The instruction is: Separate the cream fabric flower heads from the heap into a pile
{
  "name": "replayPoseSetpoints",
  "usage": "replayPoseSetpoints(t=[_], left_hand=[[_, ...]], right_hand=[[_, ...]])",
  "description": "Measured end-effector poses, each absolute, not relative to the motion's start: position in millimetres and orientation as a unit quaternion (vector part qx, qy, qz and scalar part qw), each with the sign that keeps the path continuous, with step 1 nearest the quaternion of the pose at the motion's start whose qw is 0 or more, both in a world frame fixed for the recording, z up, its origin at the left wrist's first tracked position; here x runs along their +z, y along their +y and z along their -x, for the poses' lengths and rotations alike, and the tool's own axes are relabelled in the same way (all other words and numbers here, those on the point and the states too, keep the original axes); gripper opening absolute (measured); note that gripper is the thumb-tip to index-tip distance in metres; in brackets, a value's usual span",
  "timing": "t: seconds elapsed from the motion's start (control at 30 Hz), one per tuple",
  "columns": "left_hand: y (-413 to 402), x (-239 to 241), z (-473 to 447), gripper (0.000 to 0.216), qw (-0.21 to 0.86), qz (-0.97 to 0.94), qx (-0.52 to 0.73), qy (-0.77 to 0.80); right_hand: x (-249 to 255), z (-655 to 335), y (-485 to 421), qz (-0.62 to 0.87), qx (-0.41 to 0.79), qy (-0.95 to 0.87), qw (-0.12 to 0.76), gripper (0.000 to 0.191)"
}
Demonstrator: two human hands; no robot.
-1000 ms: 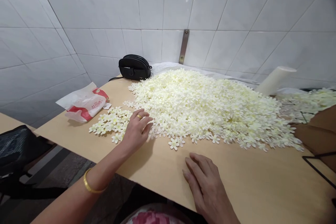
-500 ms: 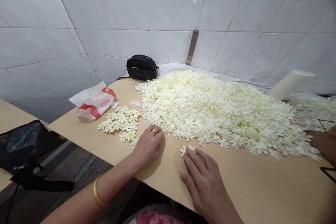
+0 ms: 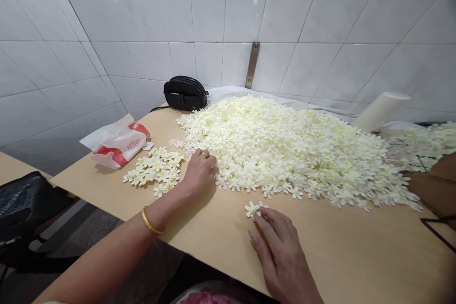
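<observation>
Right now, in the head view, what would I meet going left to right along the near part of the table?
red-and-white packet → small patch of flowers → left hand → loose flower, touched by the fingers of the right hand → white roll

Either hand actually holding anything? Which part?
Nothing lifted: right hand fingertips press the loose flower at its petals; left hand curls into the flower pile, grip unclear.

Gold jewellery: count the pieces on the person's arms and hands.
2: a ring on the left hand, and a bangle on that wrist. The right hand shows none; its wrist is partly out of view.
</observation>
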State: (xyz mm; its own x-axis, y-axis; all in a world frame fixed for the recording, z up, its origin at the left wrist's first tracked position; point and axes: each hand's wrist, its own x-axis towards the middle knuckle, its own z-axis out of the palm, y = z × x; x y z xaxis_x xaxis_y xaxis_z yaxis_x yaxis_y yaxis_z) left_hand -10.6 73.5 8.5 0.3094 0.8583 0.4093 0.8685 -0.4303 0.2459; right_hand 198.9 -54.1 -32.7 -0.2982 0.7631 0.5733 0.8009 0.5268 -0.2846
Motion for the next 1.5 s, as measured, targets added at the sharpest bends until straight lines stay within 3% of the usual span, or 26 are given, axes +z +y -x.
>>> replayPoseSetpoints(t=[0.5,0.77,1.03,1.5], left_hand=[[91,30,9,0.01,-0.047,0.757,-0.311,-0.573],[86,29,2,0.021,-0.071,0.799,-0.303,-0.515],[83,25,1,0.015,-0.065,0.819,-0.314,-0.476],[75,44,-6,0.019,-0.424,0.625,-0.417,-0.506]], right_hand=[[-34,-202,-54,0.494,0.007,-0.794,0.354,0.022],[-36,-204,-53,0.494,0.027,-0.789,0.363,0.024],[-34,-202,-51,0.484,0.026,-0.792,0.372,0.024],[-30,-203,-54,0.484,0.029,-0.788,0.379,0.022]])
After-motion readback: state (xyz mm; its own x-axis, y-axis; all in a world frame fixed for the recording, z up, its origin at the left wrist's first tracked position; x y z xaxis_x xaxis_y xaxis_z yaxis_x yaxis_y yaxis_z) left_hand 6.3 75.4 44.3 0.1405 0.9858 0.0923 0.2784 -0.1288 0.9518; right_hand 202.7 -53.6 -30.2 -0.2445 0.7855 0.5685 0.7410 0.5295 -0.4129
